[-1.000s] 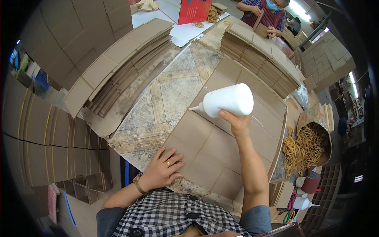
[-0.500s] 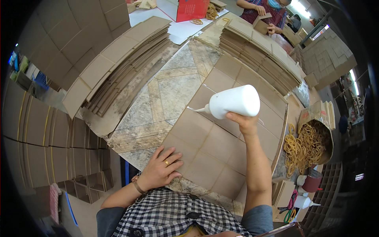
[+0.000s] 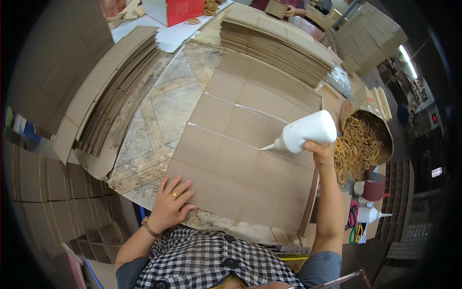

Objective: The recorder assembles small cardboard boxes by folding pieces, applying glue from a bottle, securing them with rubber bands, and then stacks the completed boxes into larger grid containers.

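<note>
My right hand (image 3: 321, 153) is wrapped round a white squeeze bottle (image 3: 312, 130), tipped so its thin nozzle points left and down at a brown cardboard sheet (image 3: 226, 173). Shiny lines of clear glue (image 3: 219, 135) run across the sheet, one ending at the nozzle tip. Creases divide the sheet into a grid, and it lies flat on the worktable (image 3: 159, 115). My left hand (image 3: 173, 200) rests palm down with spread fingers on the sheet's near left corner, holding nothing; a ring shows on one finger.
Cardboard stacks stand at the left (image 3: 108, 86) and far side (image 3: 279, 45). Right of the sheet, a tipped container spills tan rubber bands (image 3: 358, 144). Nearby lie a second white bottle (image 3: 368, 215) and scissors (image 3: 355, 226). Across the table, another person's hand (image 3: 290, 10) holds a cardboard piece.
The bottle in my right hand has moved right across the sheet, drawing a line of glue behind its nozzle. My left hand stays at the sheet's corner. The whole view has shifted.
</note>
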`<state>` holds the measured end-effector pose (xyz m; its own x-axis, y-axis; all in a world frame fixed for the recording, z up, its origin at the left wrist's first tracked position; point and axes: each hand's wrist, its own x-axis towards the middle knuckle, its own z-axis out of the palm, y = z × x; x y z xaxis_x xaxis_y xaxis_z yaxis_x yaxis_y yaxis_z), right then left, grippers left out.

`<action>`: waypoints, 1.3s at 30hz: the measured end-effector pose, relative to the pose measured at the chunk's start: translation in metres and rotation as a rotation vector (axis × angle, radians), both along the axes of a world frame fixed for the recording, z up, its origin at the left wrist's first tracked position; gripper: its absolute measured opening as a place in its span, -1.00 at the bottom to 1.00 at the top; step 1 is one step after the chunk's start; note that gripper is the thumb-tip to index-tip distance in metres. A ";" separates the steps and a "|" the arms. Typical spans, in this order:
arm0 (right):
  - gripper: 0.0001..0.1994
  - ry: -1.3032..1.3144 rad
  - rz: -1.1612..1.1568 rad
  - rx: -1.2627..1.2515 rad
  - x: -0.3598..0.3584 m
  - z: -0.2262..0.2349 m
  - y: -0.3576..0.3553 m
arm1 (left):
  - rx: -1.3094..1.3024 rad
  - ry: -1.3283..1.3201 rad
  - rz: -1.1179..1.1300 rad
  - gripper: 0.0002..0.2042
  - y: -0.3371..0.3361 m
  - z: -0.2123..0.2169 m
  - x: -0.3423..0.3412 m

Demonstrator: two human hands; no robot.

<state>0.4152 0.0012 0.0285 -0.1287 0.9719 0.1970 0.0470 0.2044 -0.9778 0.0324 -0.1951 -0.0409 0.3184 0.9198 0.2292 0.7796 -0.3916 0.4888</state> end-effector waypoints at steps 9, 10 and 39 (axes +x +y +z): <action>-0.35 -0.004 -0.229 -0.028 0.108 0.016 -0.039 | -0.004 0.031 0.003 -0.62 -0.001 0.000 0.004; -0.36 -0.024 -0.255 -0.011 0.119 0.017 -0.042 | 0.000 0.036 -0.001 -0.61 -0.001 0.000 0.004; -0.31 0.321 0.169 -0.054 -0.164 -0.043 -0.067 | 0.055 -0.049 -0.032 -0.67 -0.003 -0.005 -0.007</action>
